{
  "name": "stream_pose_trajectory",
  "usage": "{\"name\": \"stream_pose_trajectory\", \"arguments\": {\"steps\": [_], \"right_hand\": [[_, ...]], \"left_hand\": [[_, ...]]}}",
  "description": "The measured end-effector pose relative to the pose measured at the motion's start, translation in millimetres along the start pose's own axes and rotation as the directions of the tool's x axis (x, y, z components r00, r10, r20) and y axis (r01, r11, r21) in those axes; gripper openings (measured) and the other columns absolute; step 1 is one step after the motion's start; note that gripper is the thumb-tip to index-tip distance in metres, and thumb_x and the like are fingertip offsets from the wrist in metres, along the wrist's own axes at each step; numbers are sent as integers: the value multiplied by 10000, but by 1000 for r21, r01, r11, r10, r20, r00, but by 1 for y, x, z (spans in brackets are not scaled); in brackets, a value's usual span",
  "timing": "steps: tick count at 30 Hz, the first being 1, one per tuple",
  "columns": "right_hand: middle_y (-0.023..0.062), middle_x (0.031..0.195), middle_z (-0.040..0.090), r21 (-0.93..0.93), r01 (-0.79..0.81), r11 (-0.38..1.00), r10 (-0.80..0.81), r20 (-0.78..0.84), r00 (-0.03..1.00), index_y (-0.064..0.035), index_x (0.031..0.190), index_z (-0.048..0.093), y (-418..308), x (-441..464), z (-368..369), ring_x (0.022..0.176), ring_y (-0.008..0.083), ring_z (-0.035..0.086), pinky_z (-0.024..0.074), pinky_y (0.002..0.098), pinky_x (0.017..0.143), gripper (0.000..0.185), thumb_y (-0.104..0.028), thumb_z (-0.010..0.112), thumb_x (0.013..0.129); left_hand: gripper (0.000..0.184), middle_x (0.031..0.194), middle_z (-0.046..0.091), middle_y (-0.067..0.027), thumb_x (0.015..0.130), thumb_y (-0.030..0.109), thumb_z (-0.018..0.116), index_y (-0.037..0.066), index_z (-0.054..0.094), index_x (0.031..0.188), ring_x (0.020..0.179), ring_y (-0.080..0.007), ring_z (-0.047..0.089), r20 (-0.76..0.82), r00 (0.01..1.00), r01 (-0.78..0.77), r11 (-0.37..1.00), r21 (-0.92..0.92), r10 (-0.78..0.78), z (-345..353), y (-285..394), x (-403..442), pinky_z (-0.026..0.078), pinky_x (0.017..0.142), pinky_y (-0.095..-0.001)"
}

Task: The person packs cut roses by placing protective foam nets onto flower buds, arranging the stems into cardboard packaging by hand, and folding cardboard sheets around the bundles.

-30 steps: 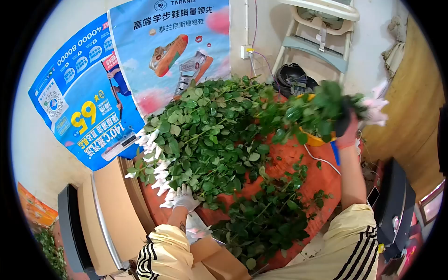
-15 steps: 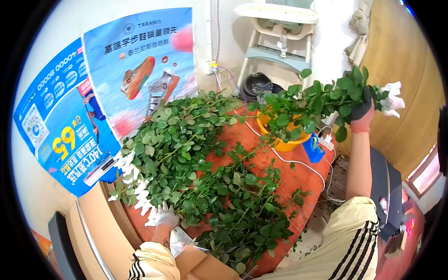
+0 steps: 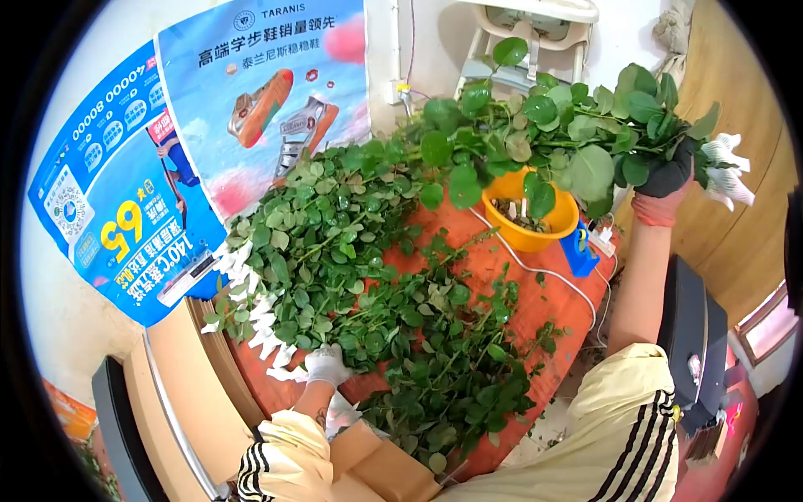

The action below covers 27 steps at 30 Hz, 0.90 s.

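Observation:
My right hand (image 3: 662, 182), in a black and red glove, is closed around a bunch of leafy green stems (image 3: 577, 125). White-wrapped flower heads (image 3: 726, 171) stick out on its right side. The bunch is held up sideways, its leafy end reaching left above a yellow bucket (image 3: 523, 238) and the far edge of the pile. My left hand (image 3: 326, 366), in a white glove, touches the near-left edge of a large pile of leafy stems (image 3: 326, 243). Its fingers are hidden among the leaves, beside a row of white-wrapped heads (image 3: 266, 326).
The pile lies on a red table (image 3: 552, 335). A blue plastic piece (image 3: 579, 253), a white cable (image 3: 544, 272) and a power strip (image 3: 604, 240) are near the bucket. Cardboard (image 3: 368, 460) is in front of me. Behind stand a high chair (image 3: 535, 25) and posters (image 3: 268, 92).
My right hand has lifted the bunch higher, clear of the bucket, so cut bits inside it now show. My left hand's fingers have slipped in among the leaves. The view has shifted slightly.

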State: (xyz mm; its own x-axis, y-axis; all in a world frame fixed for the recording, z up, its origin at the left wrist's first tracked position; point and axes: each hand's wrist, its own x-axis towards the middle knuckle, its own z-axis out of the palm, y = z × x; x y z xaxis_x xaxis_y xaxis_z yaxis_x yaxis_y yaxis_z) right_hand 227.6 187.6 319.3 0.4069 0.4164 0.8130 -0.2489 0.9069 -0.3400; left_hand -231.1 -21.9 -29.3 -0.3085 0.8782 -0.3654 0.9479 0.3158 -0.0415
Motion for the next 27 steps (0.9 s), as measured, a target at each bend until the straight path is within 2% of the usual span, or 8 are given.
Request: {"name": "stream_pose_trajectory", "arguments": {"steps": [1, 9, 11, 14, 15, 18, 24, 27], "right_hand": [[59, 1002, 625, 144, -36, 989, 30, 39, 999, 10, 1061, 590, -8, -4, 2, 880, 140, 585, 480, 265, 750, 246, -161, 444, 960], [121, 1137, 593, -499, 298, 813, -257, 152, 954, 15, 1178, 539, -55, -13, 12, 993, 228, 597, 500, 342, 854, 305, -178, 420, 974], [132, 1148, 585, -561, 267, 784, -228, 139, 964, 23, 1184, 526, -66, -13, 15, 1003, 248, 597, 507, 364, 863, 284, -132, 428, 967], [85, 1026, 642, -555, 653, 515, -515, 409, 753, -43, 1106, 614, -55, -10, 19, 898, 234, 614, 476, 329, 837, 338, -151, 684, 794], [94, 1033, 635, -115, 373, 921, -347, 195, 917, -61, 1114, 606, -46, -23, 36, 912, 249, 610, 479, 347, 838, 404, -160, 717, 738], [152, 1159, 573, 93, 420, 903, -423, 379, 823, 61, 1196, 482, -23, -46, 96, 1067, 291, 572, 487, 399, 917, 281, 22, 443, 920], [150, 1157, 579, -206, 246, 947, 73, 885, 461, 39, 1186, 494, 8, -116, 149, 1065, 260, 583, 484, 375, 922, 334, -28, 563, 866], [134, 1110, 578, -67, 708, 703, -158, 956, 247, -80, 1169, 540, -62, -170, 209, 993, 296, 589, 488, 400, 850, 618, -218, 792, 622]], "left_hand": [[593, 1164, 592, -130, 699, 446, 657, 89, 564, 1164, 1091, -290, 571, 10, 1000, -3, 1000, 1, 3, 3, -1, 5, 460, 891, -398], [355, 1108, 637, -149, 762, 267, 536, 119, 655, 1062, 1048, -276, 605, -15, 959, 283, 958, -39, -284, -49, -22, 2, 476, 872, -385], [393, 1106, 633, -147, 761, 306, 561, 108, 621, 1095, 1049, -286, 598, -136, 970, 199, 979, -33, -202, -16, -49, 28, 473, 868, -398], [553, 1124, 612, -177, 725, 421, 634, 81, 558, 1154, 1061, -328, 577, -36, 999, 13, 985, -170, -19, -43, -46, 6, 459, 889, -414], [572, 1145, 602, -193, 739, 407, 616, 79, 540, 1201, 1079, -336, 568, -8, 1000, -19, 977, -214, 17, -55, -44, -3, 452, 906, -412], [596, 1184, 584, -195, 760, 397, 596, 65, 516, 1248, 1095, -341, 558, -33, 994, -111, 957, -267, 106, -105, -48, -38, 442, 924, -401], [491, 1108, 609, -217, 798, 337, 572, 5, 565, 1160, 1060, -343, 574, -346, 935, -220, 896, -385, 81, -163, -96, -145, 450, 899, -388], [402, 1024, 644, -187, 787, 228, 605, -2, 587, 1116, 970, -319, 618, -413, 910, -219, 808, -548, -34, -143, -116, -206, 473, 853, -375]]}}
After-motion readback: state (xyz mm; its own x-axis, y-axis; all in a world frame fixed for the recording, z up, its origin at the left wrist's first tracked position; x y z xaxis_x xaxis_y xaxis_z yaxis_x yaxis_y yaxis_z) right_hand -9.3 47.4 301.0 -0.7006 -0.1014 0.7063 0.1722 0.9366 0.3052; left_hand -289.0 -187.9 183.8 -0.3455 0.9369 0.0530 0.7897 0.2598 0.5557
